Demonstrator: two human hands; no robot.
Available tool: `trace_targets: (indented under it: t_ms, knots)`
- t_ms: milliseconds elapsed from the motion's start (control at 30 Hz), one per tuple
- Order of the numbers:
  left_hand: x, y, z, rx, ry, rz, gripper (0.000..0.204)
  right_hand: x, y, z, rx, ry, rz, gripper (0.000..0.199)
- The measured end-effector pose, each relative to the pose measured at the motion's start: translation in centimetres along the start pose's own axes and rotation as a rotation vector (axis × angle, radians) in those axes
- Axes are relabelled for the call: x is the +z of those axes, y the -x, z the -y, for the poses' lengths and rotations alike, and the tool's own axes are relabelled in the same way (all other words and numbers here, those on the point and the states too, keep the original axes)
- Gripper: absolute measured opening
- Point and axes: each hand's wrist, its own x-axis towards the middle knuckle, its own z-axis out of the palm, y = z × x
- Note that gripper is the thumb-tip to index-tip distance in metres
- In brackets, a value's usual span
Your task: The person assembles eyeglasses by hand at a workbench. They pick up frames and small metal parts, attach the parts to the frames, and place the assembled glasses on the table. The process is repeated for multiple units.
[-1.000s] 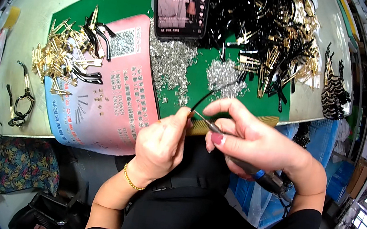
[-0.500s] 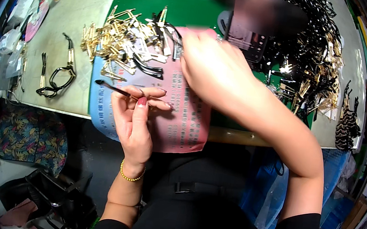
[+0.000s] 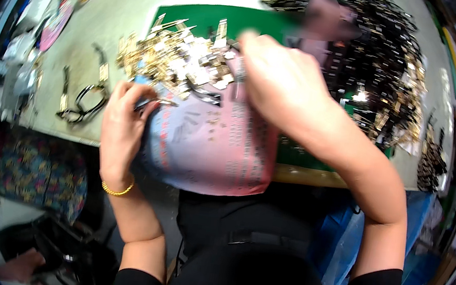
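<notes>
From my seat I see the left hand (image 3: 122, 127) near the table's front edge, fingers pinched together on a thin dark metal eyeglass temple piece (image 3: 158, 102) that sticks out to the right over the printed pink and blue paper sheet (image 3: 210, 146); the gold bangle (image 3: 116, 190) sits on that wrist. The right hand (image 3: 283, 80) is stretched forward over the heap of gold-coloured metal temple parts (image 3: 175, 62), blurred; I cannot tell whether its fingers are closed on anything. The two hands are well apart, the right further up the table than the left. The heap lies on the green mat (image 3: 211, 15), touching the top edge of the paper sheet; the sheet hangs over the table's front edge toward my lap. To the right of the right forearm spreads a large pile of dark and gold eyeglass parts (image 3: 388, 77); to the left of the left hand a black eyeglass frame (image 3: 85, 102) lies on the pale tabletop (image 3: 125, 0).
</notes>
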Motion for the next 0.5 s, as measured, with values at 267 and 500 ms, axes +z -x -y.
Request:
trace_targets:
  t_ms: [267,500]
  knots:
    - [1.5,0.3,1.1,-0.104,0.217,-0.037,0.003,-7.5,6.6,-0.8,0.359,-0.791,0.277,0.024]
    - [5.6,5.4,-10.9,0.002,0.907,0.168,0.015,-9.2,14.4,-0.8,0.433,-1.155,0.539,0.020]
